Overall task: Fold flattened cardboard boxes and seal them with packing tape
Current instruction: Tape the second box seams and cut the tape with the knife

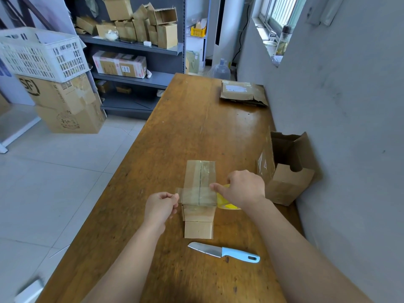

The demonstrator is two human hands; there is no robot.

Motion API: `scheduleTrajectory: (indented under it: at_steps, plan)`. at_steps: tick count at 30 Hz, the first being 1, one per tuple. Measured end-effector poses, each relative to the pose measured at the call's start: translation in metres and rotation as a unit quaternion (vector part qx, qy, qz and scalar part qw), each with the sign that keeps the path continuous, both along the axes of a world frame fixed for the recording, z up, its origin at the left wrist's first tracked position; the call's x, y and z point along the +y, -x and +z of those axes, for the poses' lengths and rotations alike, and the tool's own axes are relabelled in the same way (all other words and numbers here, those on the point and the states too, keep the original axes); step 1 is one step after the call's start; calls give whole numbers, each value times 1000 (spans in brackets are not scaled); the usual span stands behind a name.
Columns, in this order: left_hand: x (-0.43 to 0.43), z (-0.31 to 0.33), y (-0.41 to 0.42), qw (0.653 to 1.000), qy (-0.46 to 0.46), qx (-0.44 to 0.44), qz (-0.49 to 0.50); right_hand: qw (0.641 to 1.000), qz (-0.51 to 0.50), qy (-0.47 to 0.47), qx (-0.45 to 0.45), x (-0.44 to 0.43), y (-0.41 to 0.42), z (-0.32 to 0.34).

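Note:
A small folded cardboard box (199,178) stands on the wooden table (196,119), its top seam covered lengthwise by clear tape. A strip of clear tape (196,196) stretches crosswise over the box's near end. My left hand (160,206) pinches the strip's free end at the box's left side. At the box's right side my right hand (242,189) grips the yellow tape roll (226,203), index finger pressing on the strip.
A blue-handled knife (225,251) lies near the table's front. An open cardboard box (286,169) stands against the wall at right. Flattened cardboard (242,92) lies at the far end. Shelves with boxes (140,25) and a white crate (41,53) are at left.

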State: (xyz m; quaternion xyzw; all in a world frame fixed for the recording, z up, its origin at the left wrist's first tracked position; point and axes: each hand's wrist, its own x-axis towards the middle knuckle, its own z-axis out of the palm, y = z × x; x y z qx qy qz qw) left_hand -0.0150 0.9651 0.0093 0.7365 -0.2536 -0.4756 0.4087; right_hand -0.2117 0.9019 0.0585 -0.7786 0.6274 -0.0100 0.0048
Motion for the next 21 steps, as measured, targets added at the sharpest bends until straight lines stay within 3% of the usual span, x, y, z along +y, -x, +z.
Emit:
scheduleTrajectory:
  at_steps: [21]
  plan:
    - [-5,-19,-2,997,-45,47,-43,998,-25,-57,0,-3,3,-15]
